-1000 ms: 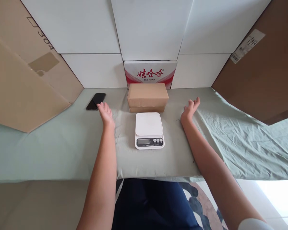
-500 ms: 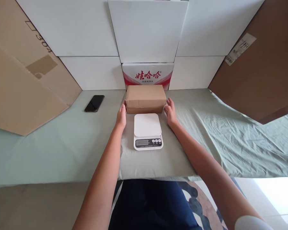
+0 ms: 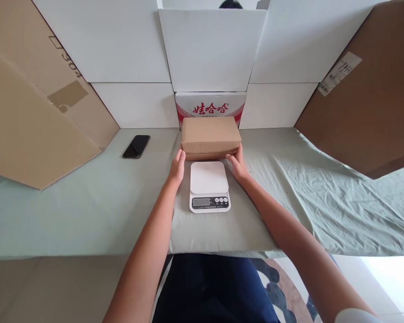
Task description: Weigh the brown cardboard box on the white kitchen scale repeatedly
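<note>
A closed brown cardboard box (image 3: 210,134) sits at the back of the table, just behind a white digital kitchen scale (image 3: 209,186). My left hand (image 3: 177,166) grips the box's lower left corner and my right hand (image 3: 236,162) grips its lower right corner. The box looks slightly raised at its front edge. The scale's white platform carries nothing, and its display and buttons face me.
A black phone (image 3: 136,146) lies at the back left on the green cloth (image 3: 87,202). A red-and-white printed carton (image 3: 210,105) stands behind the box. White panels form the back wall; large cardboard sheets (image 3: 30,112) lean at both sides.
My hands came in from wide apart to the two sides of the brown box, then took hold of its lower front corners. The box has shifted slightly.
</note>
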Demonstrator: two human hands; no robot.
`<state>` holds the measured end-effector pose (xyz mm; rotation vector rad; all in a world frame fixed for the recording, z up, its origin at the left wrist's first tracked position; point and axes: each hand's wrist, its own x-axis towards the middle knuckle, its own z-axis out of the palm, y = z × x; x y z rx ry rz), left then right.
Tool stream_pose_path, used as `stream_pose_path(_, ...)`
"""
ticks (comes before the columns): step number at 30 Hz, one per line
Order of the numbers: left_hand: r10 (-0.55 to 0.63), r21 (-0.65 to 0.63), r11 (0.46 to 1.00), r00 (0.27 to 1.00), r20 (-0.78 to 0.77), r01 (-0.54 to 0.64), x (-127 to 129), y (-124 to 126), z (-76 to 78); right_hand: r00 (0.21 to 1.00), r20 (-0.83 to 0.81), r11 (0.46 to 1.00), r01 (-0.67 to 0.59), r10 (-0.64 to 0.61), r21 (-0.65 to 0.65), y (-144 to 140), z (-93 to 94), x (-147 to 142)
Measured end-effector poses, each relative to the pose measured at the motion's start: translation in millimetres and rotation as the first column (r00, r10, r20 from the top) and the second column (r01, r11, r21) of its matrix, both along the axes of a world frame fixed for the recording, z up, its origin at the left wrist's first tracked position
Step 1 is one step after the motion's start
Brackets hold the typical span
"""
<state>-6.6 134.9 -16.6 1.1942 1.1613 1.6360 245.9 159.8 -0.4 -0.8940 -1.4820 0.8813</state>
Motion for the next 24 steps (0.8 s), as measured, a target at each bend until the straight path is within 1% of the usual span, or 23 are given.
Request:
stream_pose_path(2, -0.022, 0.024, 0.999, 0.999, -0.041, 0.023, 4, -11, 8.7, 1.000, -0.008, 0.999, -0.003, 0.004, 0.053, -3, 2.6, 2)
stream_pose_path(4, -0.035, 0.067, 0.997, 0.997, -0.069, 0.040, 7, -28, 19.0, 1.000, -0.011, 0.995, -0.001, 0.002, 0.099, -11, 4.1, 3)
stream_pose_path(6, -0.048, 0.116, 0.992, 0.995, -0.088, 0.058, 9, -50, 28.0, 1.000, -0.013, 0.992, -0.015, 0.017, 0.125, -25, 2.6, 4)
stream_pose_path(8, -0.076, 0.150, 0.984, 0.992, -0.103, 0.091, 10, -75, 32.4, 0.999, -0.018, 0.991, -0.037, 0.040, 0.132, -47, -2.8, 5)
stream_pose_path(11, -0.073, 0.159, 0.983, 0.992, -0.105, 0.089, 12, -114, 28.6, 0.999, -0.026, 0.992, -0.033, 0.036, 0.123, -84, -14.8, 8)
stream_pose_path(14, -0.066, 0.148, 0.985, 0.991, -0.120, 0.084, 14, -142, 18.8, 0.998, -0.039, 0.994, -0.043, 0.047, 0.097, -112, -23.8, 12)
stream_pose_path(16, -0.083, 0.146, 0.984, 0.987, -0.137, 0.103, 15, -152, 13.8, 0.997, -0.043, 0.995, -0.055, 0.059, 0.088, -123, -26.3, 14)
stream_pose_path(18, -0.099, 0.140, 0.983, 0.984, -0.145, 0.120, 15, -156, 11.2, 0.998, -0.042, 0.995, -0.052, 0.056, 0.083, -127, -26.7, 15)
stream_pose_path(24, -0.107, 0.132, 0.983, 0.983, -0.151, 0.128, 15, -156, 10.3, 1.000, -0.021, 0.999, -0.003, 0.004, 0.033, -131, -23.0, 15)
